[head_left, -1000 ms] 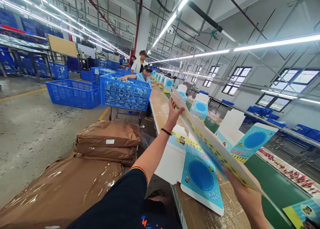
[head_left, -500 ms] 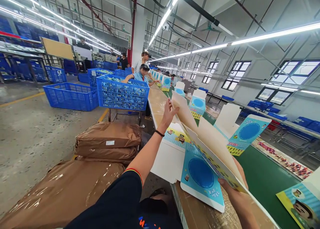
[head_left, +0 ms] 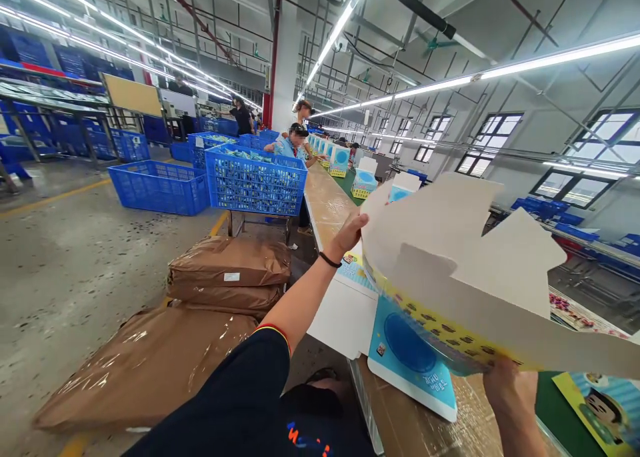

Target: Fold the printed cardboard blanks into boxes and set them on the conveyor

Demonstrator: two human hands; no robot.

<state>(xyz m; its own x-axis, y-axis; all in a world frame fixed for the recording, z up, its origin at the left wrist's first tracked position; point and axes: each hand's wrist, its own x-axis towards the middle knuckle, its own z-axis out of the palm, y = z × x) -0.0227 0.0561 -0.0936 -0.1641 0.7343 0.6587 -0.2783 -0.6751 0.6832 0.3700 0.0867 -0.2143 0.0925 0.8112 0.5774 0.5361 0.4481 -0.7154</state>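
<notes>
Cardboard carton (head_left: 450, 264), white inner face toward the camera, is held half-folded at centre right of the frame. Left hand (head_left: 350, 234) pinches its upper-left edge; right hand (head_left: 507, 390) grips its lower edge at lower right, fingers hidden behind the board. Directly below, flat printed cartons (head_left: 415, 360) lie stacked on the tabletop (head_left: 327, 204). Lower left: brown wrapped bundles (head_left: 230, 270) on the floor. Upper centre: blue crates (head_left: 255, 184) beside the tabletop, with another person (head_left: 295, 142) at work behind them.

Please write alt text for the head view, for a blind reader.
The left hand and right hand hold a printed carton blank, white side up, above a workbench; blue crates and brown wrapped bundles stand to the left.
</notes>
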